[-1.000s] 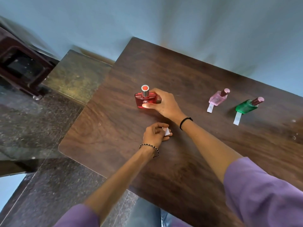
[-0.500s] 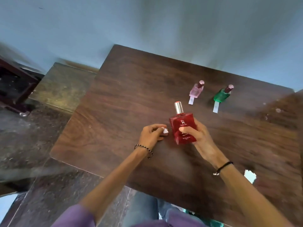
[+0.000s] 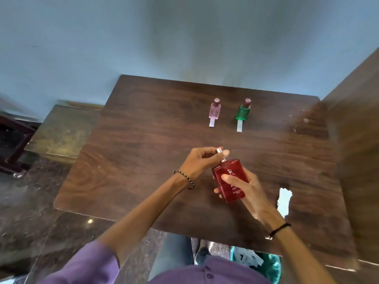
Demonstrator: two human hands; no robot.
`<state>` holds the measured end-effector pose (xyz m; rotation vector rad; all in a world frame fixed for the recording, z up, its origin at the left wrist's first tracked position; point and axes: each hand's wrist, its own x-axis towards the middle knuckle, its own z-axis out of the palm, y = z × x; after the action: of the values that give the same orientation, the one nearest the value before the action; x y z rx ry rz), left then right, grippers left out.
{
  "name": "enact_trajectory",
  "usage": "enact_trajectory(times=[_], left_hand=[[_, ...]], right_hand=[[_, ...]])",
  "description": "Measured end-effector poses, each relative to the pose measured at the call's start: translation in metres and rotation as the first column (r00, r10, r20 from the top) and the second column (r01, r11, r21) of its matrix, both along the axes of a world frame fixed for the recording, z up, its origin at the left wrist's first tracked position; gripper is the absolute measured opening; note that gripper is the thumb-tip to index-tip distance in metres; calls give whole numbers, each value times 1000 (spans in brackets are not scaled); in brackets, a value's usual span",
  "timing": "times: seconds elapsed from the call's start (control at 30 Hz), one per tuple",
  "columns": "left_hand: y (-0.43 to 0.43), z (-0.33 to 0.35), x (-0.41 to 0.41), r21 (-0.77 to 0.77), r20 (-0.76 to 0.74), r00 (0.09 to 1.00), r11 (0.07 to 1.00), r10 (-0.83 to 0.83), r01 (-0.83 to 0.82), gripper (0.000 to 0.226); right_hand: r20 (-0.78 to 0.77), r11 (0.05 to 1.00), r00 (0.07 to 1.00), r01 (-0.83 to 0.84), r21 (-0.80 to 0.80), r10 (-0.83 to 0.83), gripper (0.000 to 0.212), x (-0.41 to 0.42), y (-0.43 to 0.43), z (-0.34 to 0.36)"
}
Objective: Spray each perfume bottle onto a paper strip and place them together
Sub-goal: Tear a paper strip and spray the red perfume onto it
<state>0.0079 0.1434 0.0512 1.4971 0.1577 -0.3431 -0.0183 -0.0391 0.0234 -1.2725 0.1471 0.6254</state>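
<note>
Above the near middle of the brown wooden table (image 3: 143,152), my right hand (image 3: 249,191) grips a red square perfume bottle (image 3: 228,181), tilted slightly left. My left hand (image 3: 196,162) pinches the bottle's silver cap (image 3: 219,150), which sits just above the exposed spray nozzle. No paper strip shows in either hand. At the far side stand a pink bottle (image 3: 215,109) and a green bottle (image 3: 243,112). A white paper strip (image 3: 211,122) pokes out from under the pink bottle and another strip (image 3: 239,126) from under the green one.
A white irregular patch (image 3: 284,199) lies on the table right of my right hand. A teal bag with paper scraps (image 3: 256,261) sits at my lap. A lower stone slab (image 3: 61,130) and dark furniture (image 3: 12,140) stand to the left; a blue wall is behind.
My right hand carried the red bottle from the left side toward me and to the right. My left hand left the table and closed on the cap, now raised off the nozzle.
</note>
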Motion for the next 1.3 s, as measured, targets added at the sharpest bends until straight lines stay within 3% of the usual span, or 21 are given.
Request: enact_trajectory(times=[0.07,0.23,0.33,0.57,0.63,0.73,0.83,0.93,1.0,1.1,1.23,1.3], left_hand=[[-6,5,-2,5,-2,1000,1000,-12,12,17],[-18,7,-2,43,-21,1000,999,15,-15,40],[-26,7,-2,61,16,999,997,38,-39,40],[-43,10,3,60,58,985,984,162,-165,34],[-47,13,6,47,68,981,982,180,-183,34],[-44,18,12,-14,11,998,998,66,-66,35],[-41,18,15,-19,-13,999,999,-36,36,40],[-46,16,13,-2,8,1000,1000,19,-19,37],[-50,17,14,3,26,997,997,75,-75,35],[-56,18,16,46,51,989,989,137,-139,34],[-65,16,15,94,90,969,966,231,-240,39],[-68,15,14,91,105,958,956,268,-277,39]], right_hand=[[5,1000,1000,11,15,-11,53,-2,-3,3],[73,999,997,38,-36,-35,43,-9,-10,4],[135,989,989,71,-127,-54,49,-10,-12,5],[287,937,954,177,-300,-88,39,-12,-10,11],[210,975,969,161,-152,-127,42,-15,-11,12],[80,990,988,131,45,-134,43,-15,-17,20],[25,990,993,116,82,-118,47,-13,-23,23],[71,991,989,130,43,-133,48,-13,-22,24],[135,987,978,163,-4,-161,45,-13,-20,24],[301,938,941,234,-254,-154,40,-11,-19,22],[512,763,859,336,-553,-8,61,-11,-20,25],[591,656,803,406,-636,76,55,-11,-19,27]])
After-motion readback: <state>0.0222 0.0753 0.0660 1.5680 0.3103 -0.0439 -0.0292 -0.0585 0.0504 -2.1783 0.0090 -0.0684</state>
